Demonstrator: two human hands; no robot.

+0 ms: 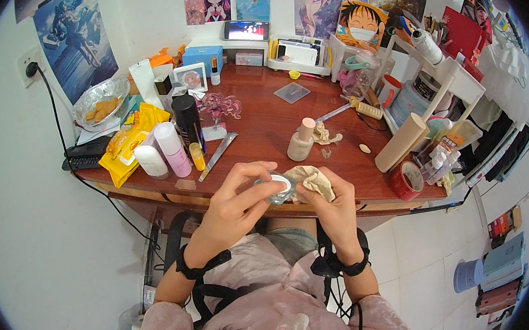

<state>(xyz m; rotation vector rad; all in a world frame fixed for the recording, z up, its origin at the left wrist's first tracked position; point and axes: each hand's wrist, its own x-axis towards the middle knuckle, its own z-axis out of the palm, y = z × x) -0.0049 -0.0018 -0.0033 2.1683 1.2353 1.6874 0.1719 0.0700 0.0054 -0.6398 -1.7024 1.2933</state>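
Note:
My left hand [230,203] grips a small round transparent piece, like a glass jar or lid, with a white disc [278,184] on the face toward me. Its fingers curl over the top of it. In my right hand [335,204] a crumpled cream-coloured tissue or cloth [314,183] is pinched, its left edge up against the round piece. Both hands are just above the desk's front edge. Beyond them stands a beige bottle with a pinkish cap [301,140]. Another crumpled cream piece [323,134] lies beside that bottle.
On the desk [258,102], a metal file-like strip [218,157], a pink-white spray can [172,149], a black can [188,121] and a yellow wipes pack [132,143] stand or lie left. A red tape roll [406,180] and beige cylinder [402,142] are at right.

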